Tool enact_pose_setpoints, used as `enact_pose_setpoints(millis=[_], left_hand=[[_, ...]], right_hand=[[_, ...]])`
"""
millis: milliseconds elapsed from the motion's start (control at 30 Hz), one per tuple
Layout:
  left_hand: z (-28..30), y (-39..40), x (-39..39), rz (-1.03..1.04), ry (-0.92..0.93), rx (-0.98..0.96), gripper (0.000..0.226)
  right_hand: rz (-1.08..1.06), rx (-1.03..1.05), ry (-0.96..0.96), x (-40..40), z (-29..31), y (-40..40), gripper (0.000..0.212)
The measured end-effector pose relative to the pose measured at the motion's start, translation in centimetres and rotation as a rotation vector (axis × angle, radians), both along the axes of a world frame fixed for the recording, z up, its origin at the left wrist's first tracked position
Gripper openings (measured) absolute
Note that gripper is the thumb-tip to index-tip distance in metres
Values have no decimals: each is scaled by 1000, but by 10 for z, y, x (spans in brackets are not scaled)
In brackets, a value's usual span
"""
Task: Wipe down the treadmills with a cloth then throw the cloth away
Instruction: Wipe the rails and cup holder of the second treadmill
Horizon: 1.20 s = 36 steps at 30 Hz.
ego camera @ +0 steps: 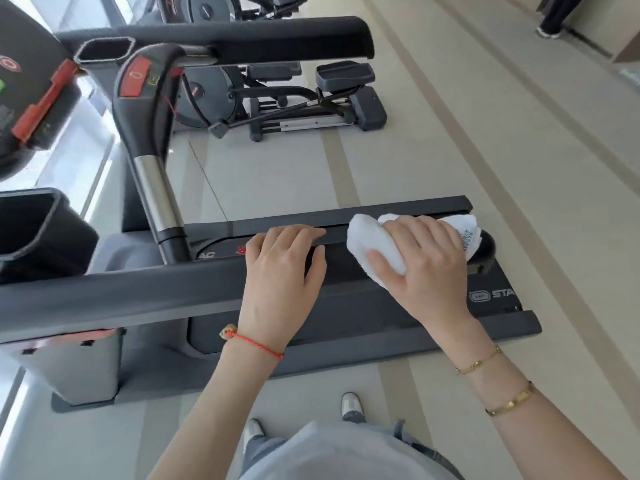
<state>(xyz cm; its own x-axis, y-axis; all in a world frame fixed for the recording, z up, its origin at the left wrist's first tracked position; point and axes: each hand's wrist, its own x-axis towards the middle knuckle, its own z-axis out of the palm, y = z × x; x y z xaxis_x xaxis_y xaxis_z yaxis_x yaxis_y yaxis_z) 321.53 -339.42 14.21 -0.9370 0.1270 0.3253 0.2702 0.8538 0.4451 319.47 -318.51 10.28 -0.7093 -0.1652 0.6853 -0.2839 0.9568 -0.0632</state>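
Note:
A dark grey treadmill (346, 320) stands in front of me, seen from its side, with a padded handrail (138, 289) running across the middle of the view. My left hand (280, 271) grips this handrail, fingers curled over its top. My right hand (422, 268) presses a bunched white cloth (367, 244) onto the rail's rounded end (486, 247), fingers wrapped round the cloth. The far handrail (242, 38) crosses the top of the view.
The treadmill console (24, 81) with red parts sits at the left, with a cup holder (31, 223) below it. An elliptical machine (294, 98) stands beyond on the beige floor. My feet (351, 407) are close to the treadmill's base. A person's legs (554, 19) show at top right.

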Motion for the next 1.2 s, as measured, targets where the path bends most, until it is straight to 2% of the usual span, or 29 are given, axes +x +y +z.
enact_pose_setpoints(millis=[200,300,467,600,700,767,900,967,1000,1067,1200], left_hand=[[1,66,-7,6,-12,-7,23],[0,96,-12,-18,-2,-13,23],[-5,124,-20,-11,12,-57,23],[-8,129,-21,36,48,-114,27],[-10,130,-20,68,73,-145,32],[-10,131,-19,77,84,-145,34],[-11,129,-19,62,87,-143,33],[-12,128,-19,52,91,-144,33],[-12,128,-19,48,92,-141,32],[-12,128,-19,46,97,-136,32],[-13,128,-20,46,100,-138,33]], right_hand=[[2,-99,-36,-6,-5,64,40],[75,-389,-167,-8,-4,90,39],[163,-833,-423,-9,-4,107,14],[192,-974,-420,7,-18,107,23],[235,-998,-367,16,-24,102,27],[256,-1003,-412,12,-18,106,23],[257,-971,-808,-16,7,126,23],[245,-949,-904,-21,13,129,26],[239,-965,-889,-19,13,127,26],[214,-955,-727,-7,7,118,25],[147,-666,-423,14,-10,102,39]])
